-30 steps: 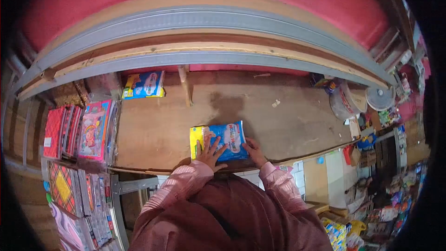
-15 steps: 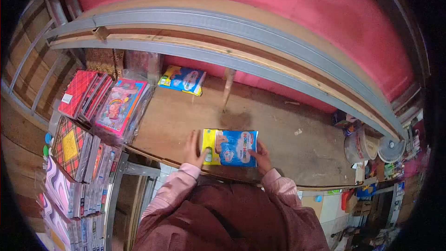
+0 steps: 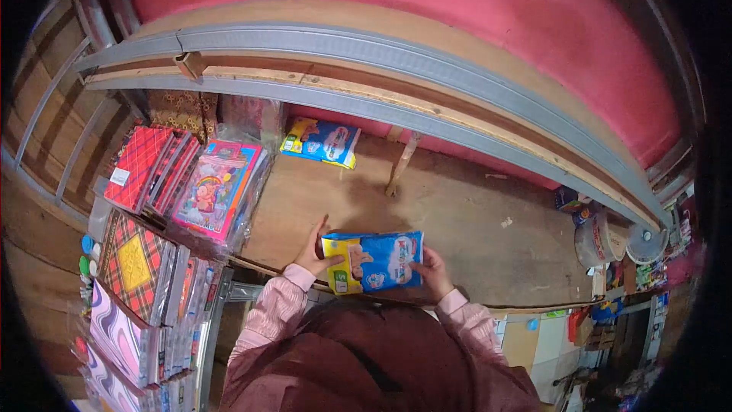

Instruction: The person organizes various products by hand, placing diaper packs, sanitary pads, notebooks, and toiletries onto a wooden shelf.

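Observation:
Between my hands is a blue and yellow diaper pack (image 3: 383, 263) with a picture on its front, its front face tilted up toward me at the shelf's near edge. My left hand (image 3: 311, 253) grips the pack's yellow end, thumb over the front. My right hand (image 3: 435, 271) pinches the blue end, thumb on the front and fingers behind it. A second, similar diaper pack (image 3: 321, 143) lies flat at the back of the wooden shelf (image 3: 473, 221), beyond my left hand.
At left are wrapped pink notebooks (image 3: 207, 191), red plaid books (image 3: 137, 164) and stacked hardcovers (image 3: 131, 252). A metal beam (image 3: 366, 95) crosses above the shelf. A short wooden post (image 3: 402, 165) stands at the back. Clear plastic tubs (image 3: 598, 240) sit at right.
The diaper pack has tipped up toward me, so its top edge now shows. Both hands stay on it, the left gripping closer round its end. The view has shifted slightly.

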Demonstrator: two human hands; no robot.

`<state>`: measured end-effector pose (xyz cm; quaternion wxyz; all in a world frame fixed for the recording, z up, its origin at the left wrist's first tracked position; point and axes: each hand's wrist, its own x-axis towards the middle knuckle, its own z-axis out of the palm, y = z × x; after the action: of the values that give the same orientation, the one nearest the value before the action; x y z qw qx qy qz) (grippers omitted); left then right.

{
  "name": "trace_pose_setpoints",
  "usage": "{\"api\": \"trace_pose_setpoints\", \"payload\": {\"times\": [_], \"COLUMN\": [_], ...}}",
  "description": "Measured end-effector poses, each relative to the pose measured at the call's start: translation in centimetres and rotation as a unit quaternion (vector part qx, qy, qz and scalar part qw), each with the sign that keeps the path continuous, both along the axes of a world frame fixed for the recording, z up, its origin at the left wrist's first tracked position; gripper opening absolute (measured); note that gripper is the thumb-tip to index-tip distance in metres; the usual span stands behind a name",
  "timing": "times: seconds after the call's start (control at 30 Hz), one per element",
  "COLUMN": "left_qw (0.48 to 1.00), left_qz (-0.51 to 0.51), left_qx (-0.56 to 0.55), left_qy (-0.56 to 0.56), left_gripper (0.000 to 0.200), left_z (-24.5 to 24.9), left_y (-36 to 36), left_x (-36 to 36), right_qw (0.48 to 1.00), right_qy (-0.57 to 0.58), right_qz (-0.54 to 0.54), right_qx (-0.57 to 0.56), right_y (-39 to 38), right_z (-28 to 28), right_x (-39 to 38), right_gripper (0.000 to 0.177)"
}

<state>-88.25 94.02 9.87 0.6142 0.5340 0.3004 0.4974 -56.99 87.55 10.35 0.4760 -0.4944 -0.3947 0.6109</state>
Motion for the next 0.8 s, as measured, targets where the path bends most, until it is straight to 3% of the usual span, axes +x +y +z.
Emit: {"api": "trace_pose_setpoints", "payload": {"times": [0.03, 0.07, 0.13, 0.17, 0.23, 0.33, 0.4, 0.5, 0.6, 0.63, 0.73, 0.8], "left_qw": [0.991, 0.97, 0.879, 0.868, 0.904, 0.946, 0.972, 0.99, 0.989, 0.973, 0.933, 0.96], "left_qz": [0.056, 0.034, -0.008, -0.042, -0.152, -0.178, -0.157, -0.103, 0.012, 0.012, 0.086, 0.144], "left_qx": [0.104, 0.149, 0.237, 0.269, 0.174, 0.106, 0.031, -0.061, -0.143, -0.201, -0.23, -0.166], "left_qy": [0.067, 0.187, 0.413, 0.415, 0.36, 0.251, 0.171, 0.074, -0.027, -0.113, -0.263, -0.175], "left_gripper": [0.1, 0.102, 0.108, 0.111, 0.113, 0.094, 0.085, 0.069, 0.061, 0.06, 0.058, 0.057], "left_z": [0.1, 2.4, 9.4, 10.3, 12.1, 11.4, 6.4, 4.9, 2.7, 0.8, -0.6, -4.3], "left_y": [1.3, 2.0, 2.4, 3.1, 3.4, 3.4, 4.0, 3.8, 5.2, 6.4, 10.2, 14.4], "left_x": [-0.2, -0.5, -1.3, -1.0, -0.5, -0.2, -0.1, -0.3, -0.6, -0.7, -0.3, -1.2], "right_qw": [1.0, 0.999, 0.997, 0.992, 0.974, 0.928, 0.923, 0.867, 0.865, 0.868, 0.907, 0.919], "right_qy": [-0.03, -0.036, -0.049, -0.078, -0.137, -0.263, -0.273, -0.359, -0.375, -0.377, -0.344, -0.328], "right_qz": [0.008, 0.02, 0.048, 0.073, 0.125, 0.152, 0.109, 0.011, -0.091, -0.111, -0.117, -0.116], "right_qx": [-0.003, 0.009, 0.033, 0.066, 0.133, 0.214, 0.246, 0.344, 0.319, 0.304, 0.215, 0.187], "right_y": [0.6, 1.3, 2.9, 3.6, 4.9, 6.6, 7.3, 7.7, 7.0, 6.8, 5.4, 4.5], "right_z": [2.0, 3.6, 6.9, 8.7, 12.3, 16.0, 16.1, 16.0, 15.1, 13.5, 11.9, 10.1], "right_x": [-0.3, -0.6, -1.2, -1.7, -2.8, -4.5, -5.7, -6.8, -7.1, -6.5, -6.0, -5.5], "right_gripper": [0.047, 0.045, 0.041, 0.041, 0.039, 0.041, 0.046, 0.047, 0.047, 0.046, 0.047, 0.047]}}
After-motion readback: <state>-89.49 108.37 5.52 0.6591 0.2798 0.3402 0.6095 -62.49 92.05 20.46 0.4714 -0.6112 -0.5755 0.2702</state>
